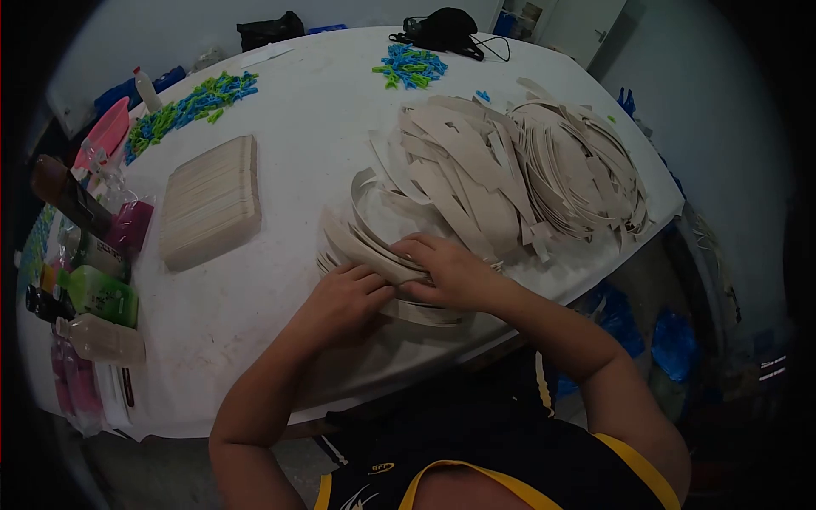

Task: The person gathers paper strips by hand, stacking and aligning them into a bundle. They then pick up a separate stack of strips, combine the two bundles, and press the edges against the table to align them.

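At the table's near edge, a bundle of curved beige paper or cardboard strips point(374, 248) lies bent into an arc. My right hand point(450, 274) grips the strips from the right, its thumb below and its fingers over the top. On the near left side of the same bundle, my left hand point(344, 297) has its fingers curled closed around the strip edges. Its fingertips are partly hidden. Just beyond my hands is a large loose heap of flat beige strips point(463, 166), and a coiled pile of strips point(578, 170) lies to its right.
On the left sits a neat block of stacked beige strips point(212, 204). Blue and green clips form piles at the back left point(183, 110) and back centre point(410, 68). Bottles point(100, 293) line the left edge, near a pink basin point(106, 132). A black bag point(446, 32) lies at the back.
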`<state>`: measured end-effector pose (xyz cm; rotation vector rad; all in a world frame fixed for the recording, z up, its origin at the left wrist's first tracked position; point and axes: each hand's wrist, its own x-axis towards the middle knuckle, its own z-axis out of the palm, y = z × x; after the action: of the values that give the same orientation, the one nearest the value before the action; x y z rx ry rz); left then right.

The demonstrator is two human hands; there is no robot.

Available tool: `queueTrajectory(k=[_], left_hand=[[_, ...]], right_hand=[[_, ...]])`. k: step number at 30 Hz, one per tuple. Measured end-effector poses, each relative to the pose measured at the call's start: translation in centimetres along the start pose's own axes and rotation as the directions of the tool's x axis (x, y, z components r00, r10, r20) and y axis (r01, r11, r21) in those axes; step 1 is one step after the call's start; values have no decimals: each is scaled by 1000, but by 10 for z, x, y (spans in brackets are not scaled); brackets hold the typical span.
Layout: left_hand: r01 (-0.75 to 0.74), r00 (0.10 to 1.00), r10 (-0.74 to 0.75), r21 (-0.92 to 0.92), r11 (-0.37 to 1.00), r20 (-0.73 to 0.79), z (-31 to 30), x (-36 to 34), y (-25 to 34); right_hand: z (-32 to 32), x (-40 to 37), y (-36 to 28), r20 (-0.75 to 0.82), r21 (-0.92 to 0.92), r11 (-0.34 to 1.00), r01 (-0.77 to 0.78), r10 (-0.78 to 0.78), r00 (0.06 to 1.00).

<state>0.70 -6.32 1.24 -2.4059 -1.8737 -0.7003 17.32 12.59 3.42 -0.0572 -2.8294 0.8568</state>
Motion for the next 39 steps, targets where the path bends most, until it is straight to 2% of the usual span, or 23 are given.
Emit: queueTrajectory(k=[5,7,9,11,14,16,17,18,19,20,22,23,25,26,28,29,31,32,33,34,35,38,39], left_hand=[[23,1000,-23,-19,1000,-19,5,-4,-4],[54,998,-54,-15,998,-10,-3,-4,-1],[83,997,-83,-11,997,-2,-7,0,1],[188,975,-179,62,980,-131,-8,6,4],[202,979,-196,157,967,-52,2,9,-10],[181,983,-179,176,968,-23,-1,12,-9],[163,986,-167,189,968,7,-2,14,-7],[164,986,-169,190,968,7,-3,16,-7],[164,982,-176,139,976,74,-3,18,-6],[166,974,-178,89,982,141,-3,19,-5],[140,976,-150,75,987,159,0,20,-4],[115,977,-123,55,992,174,2,19,-4],[73,990,-76,32,997,122,12,18,-3],[24,997,-25,12,1000,71,15,19,-2],[-9,998,8,14,1000,69,18,21,3],[-43,996,42,13,999,73,19,21,5],[-49,998,47,54,997,37,14,20,7],[-56,998,56,101,993,1,12,21,8],[-59,998,60,102,993,-1,11,21,8],[18,999,-13,126,992,-39,11,20,9],[98,993,-87,146,984,-78,10,19,8],[141,989,-136,124,982,-53,8,18,3],[143,989,-138,123,982,-53,10,18,0]], right_hand=[[-1,-4,-4,13,-28,997,72,-71,997],[-8,-10,-2,119,-18,998,62,-59,991],[-15,-16,4,158,-4,999,49,-47,986],[-20,-18,5,195,7,999,32,-33,980],[-27,-20,3,191,-1,999,47,-46,981],[-33,-14,11,200,216,975,-45,1,980],[-36,-6,16,200,216,975,-43,-1,980],[-38,6,22,58,164,986,-28,18,998],[-38,16,24,-87,110,994,-20,30,996],[-37,23,22,-87,113,993,-20,30,996],[-33,41,13,-101,-34,987,-159,155,983],[-28,48,10,-100,-36,988,-153,148,984],[-16,55,6,54,180,930,-321,316,947],[-12,59,9,55,177,931,-319,314,948],[-7,65,16,-164,-55,970,-236,224,961],[-9,68,20,-161,-56,970,-237,225,961],[-20,75,28,-317,-465,879,-106,-54,947],[-23,77,33,-317,-465,879,-108,-51,947],[-27,80,41,-226,-538,829,-153,33,973],[-29,81,47,-140,-612,769,-184,123,982],[-30,80,53,-140,-614,768,-182,121,983],[-34,78,62,-91,-589,792,-159,131,987],[-36,77,59,-150,-560,810,-174,108,983]])
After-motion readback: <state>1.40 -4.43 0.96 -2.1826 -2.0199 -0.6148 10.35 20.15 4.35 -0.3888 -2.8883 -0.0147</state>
